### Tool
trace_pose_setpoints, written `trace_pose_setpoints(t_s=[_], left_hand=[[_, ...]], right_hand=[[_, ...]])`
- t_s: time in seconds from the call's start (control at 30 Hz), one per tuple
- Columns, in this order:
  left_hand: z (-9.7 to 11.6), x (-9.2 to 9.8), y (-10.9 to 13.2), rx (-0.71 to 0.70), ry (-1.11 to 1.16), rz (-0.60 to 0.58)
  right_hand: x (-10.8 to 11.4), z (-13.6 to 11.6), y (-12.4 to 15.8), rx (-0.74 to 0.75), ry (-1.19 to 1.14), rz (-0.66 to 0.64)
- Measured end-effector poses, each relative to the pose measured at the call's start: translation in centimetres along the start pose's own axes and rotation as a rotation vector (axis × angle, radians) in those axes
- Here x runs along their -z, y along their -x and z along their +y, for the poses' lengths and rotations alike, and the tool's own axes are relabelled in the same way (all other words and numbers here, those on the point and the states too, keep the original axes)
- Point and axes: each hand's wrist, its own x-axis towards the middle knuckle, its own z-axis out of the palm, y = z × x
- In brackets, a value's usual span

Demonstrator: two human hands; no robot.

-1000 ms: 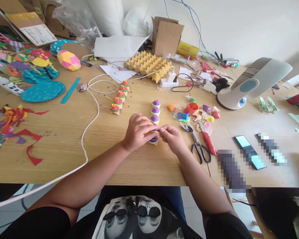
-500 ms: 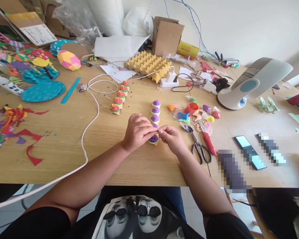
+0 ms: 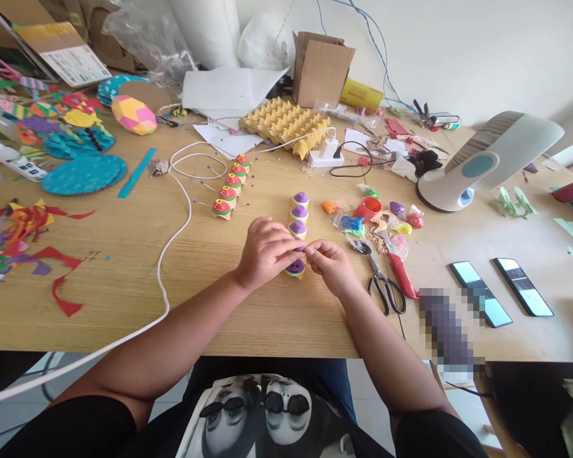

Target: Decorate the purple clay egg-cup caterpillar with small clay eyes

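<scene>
A row of egg-carton cups (image 3: 298, 213) topped with purple and pale yellow clay stands before me, like a caterpillar with a smiling purple front piece (image 3: 295, 268). My left hand (image 3: 267, 253) is closed over the row just behind that face, thumb and fingers around one cup. At the row's right side, my right hand (image 3: 330, 262) makes a pinch close to the left fingertips; whatever is between its fingers is too small or hidden. Farther left is a finished-looking red and green egg-carton caterpillar (image 3: 230, 184) with thin purple-tipped sticks at its sides.
Bags of coloured clay (image 3: 352, 222), a red cup (image 3: 368, 208), scissors (image 3: 386, 289) and a red-handled cutter (image 3: 401, 273) lie to the right. Beyond stand a yellow egg tray (image 3: 286, 124) and a white fan (image 3: 487, 162). A white cable (image 3: 161, 267) crosses the left side, near paper scraps.
My right hand has shifted very slightly at the caterpillar's side, still pinching. The left hand stays in place, and the whole view has drifted a little.
</scene>
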Motion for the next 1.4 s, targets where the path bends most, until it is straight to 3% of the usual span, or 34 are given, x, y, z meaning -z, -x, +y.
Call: trace_pose_setpoints(t_s=[0.93,1.4], left_hand=[[-0.11,0.04,-0.24,-0.069,0.059,0.026],[0.09,0.20,-0.15,-0.032,0.016,0.011]], right_hand=[[0.16,-0.12,0.03,-0.019,-0.008,-0.032],[0.25,-0.06,-0.02,-0.014,-0.011,-0.034]])
